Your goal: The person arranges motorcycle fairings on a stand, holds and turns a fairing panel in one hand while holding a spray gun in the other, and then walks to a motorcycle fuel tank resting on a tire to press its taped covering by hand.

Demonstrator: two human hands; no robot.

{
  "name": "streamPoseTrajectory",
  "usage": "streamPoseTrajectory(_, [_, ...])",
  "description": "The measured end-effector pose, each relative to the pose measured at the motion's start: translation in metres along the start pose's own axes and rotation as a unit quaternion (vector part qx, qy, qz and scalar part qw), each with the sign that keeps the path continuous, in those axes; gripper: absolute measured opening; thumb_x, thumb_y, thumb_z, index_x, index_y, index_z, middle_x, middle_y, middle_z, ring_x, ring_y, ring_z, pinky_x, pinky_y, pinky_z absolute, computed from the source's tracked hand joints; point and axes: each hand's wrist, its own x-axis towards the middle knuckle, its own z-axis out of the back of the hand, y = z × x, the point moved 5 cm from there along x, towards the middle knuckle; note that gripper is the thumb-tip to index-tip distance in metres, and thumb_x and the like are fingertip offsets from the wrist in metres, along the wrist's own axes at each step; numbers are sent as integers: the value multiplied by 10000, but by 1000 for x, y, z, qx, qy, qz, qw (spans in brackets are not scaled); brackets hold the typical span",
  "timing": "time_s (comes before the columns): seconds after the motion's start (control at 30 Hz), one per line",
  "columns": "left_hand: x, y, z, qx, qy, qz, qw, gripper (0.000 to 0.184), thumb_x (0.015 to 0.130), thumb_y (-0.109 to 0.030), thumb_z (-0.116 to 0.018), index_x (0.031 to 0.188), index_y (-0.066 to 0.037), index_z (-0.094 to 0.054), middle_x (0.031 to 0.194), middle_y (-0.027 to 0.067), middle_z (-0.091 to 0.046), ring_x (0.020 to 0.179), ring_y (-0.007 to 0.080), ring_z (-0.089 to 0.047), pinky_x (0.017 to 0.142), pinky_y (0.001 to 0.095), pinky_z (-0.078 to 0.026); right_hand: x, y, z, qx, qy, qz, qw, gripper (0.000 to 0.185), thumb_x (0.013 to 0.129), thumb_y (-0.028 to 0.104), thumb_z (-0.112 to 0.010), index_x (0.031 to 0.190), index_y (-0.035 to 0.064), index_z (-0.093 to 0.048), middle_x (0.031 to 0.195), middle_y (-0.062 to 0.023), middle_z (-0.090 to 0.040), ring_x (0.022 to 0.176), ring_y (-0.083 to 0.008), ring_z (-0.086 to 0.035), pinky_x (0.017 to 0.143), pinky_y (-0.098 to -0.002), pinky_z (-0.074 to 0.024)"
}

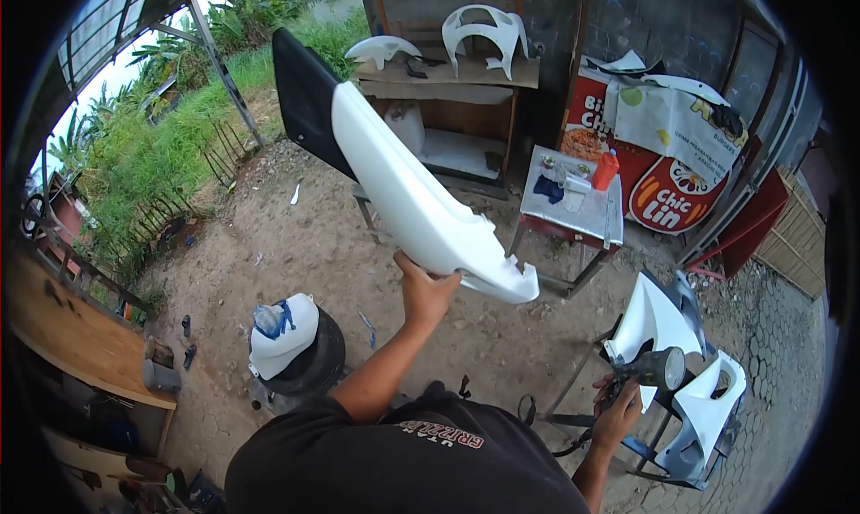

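Note:
My left hand (426,292) is closed around the lower edge of a long white motorcycle fairing panel (408,187), holding it up and tilted in front of me. A black section (309,107) extends from the panel's upper left end. At the lower right, my right hand (618,411) grips what looks like a spray gun (645,371), dark with a round grey end. A dark hose (575,444) runs near that wrist. Just beyond the spray gun, white fairing pieces (652,312) rest on a metal stand, with another white fairing (708,406) beside them.
A metal-topped table (573,218) carries a red bottle (606,169) and a dark cloth (548,189). White panels (484,30) sit on a wooden shelf (528,71) behind. On my left, another white piece (287,339) lies over a black tyre-like base (327,357). A wooden bench (81,335) stands farther left.

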Motion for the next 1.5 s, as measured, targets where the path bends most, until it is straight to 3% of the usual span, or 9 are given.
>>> streamPoseTrajectory(0.33, [1, -22, 15, 69, 40, -40, 996, 866, 823, -107, -973, 1427, 9, -364, 1263, 330, -721, 1135, 485, -790, 925, 541, -657, -1, -4, -8, 5, 2, 12, 1000, 618, 1238, 549, -443, 1084, 5, -692, 828, -110, -756, 573, -83, -583, 442, -235, -337])
streamPoseTrajectory(0.43, [0, -21, 19, 105, 56, -50, 992, 894, 813, -123, -987, 1458, -9, -380, 1269, 306, -735, 1125, 503, -787, 906, 562, -661, -2, -5, -4, 24, 19, -22, 999, 561, 1225, 536, -511, 1127, 13, -688, 868, -92, -754, 663, -73, -595, 529, -223, -369])
streamPoseTrajectory(0.6, [4, -23, 21, 178, 77, -112, 975, 892, 805, -154, -991, 1468, -33, -406, 1260, 295, -739, 1097, 533, -769, 868, 575, -655, -3, 3, -4, 5, 14, -13, 1000, 556, 1223, 535, -517, 1108, 22, -696, 871, -84, -758, 670, -78, -600, 534, -230, -378])
streamPoseTrajectory(0.7, [5, -20, 23, 205, 99, -131, 965, 893, 811, -162, -987, 1486, -32, -417, 1257, 297, -739, 1079, 528, -774, 863, 574, -652, 0, -4, 0, -12, -3, 15, 1000, 598, 1234, 542, -466, 1078, 15, -702, 839, -103, -776, 588, -78, -599, 459, -232, -357])
streamPoseTrajectory(0.87, [5, -15, 23, 239, 126, -174, 947, 961, 777, -208, -1041, 1505, -20, -444, 1264, 291, -738, 1084, 496, -788, 854, 549, -658, -2, -2, 3, -1, -10, 6, 1000, 567, 1232, 526, -489, 1083, 22, -703, 855, -102, -786, 620, -82, -614, 482, -239, -361])
streamPoseTrajectory(1.1, [7, -1, 23, 282, 163, -209, 922, 948, 770, -167, -1047, 1487, -20, -443, 1240, 271, -727, 1072, 496, -787, 838, 541, -660, -2, -8, 9, 11, -32, 5, 999, 586, 1229, 536, -490, 1081, 14, -714, 863, -99, -791, 636, -91, -626, 492, -248, -375])
streamPoseTrajectory(1.27, [12, -2, 24, 253, 179, -209, 928, 930, 766, -96, -1021, 1493, -71, -441, 1246, 260, -733, 1103, 508, -765, 852, 568, -635, -1, -6, 14, -9, -22, 19, 1000, 579, 1239, 513, -476, 1078, 13, -718, 857, -93, -782, 634, -85, -605, 499, -247, -385])
streamPoseTrajectory(1.5, [26, 10, 12, 173, 273, -141, 936, 919, 801, -52, -987, 1533, -90, -432, 1342, 279, -724, 1240, 496, -749, 973, 513, -663, -3, -10, 17, 10, -28, -2, 1000, 572, 1228, 527, -502, 1096, 15, -721, 880, -97, -791, 669, -77, -601, 525, -238, -381])
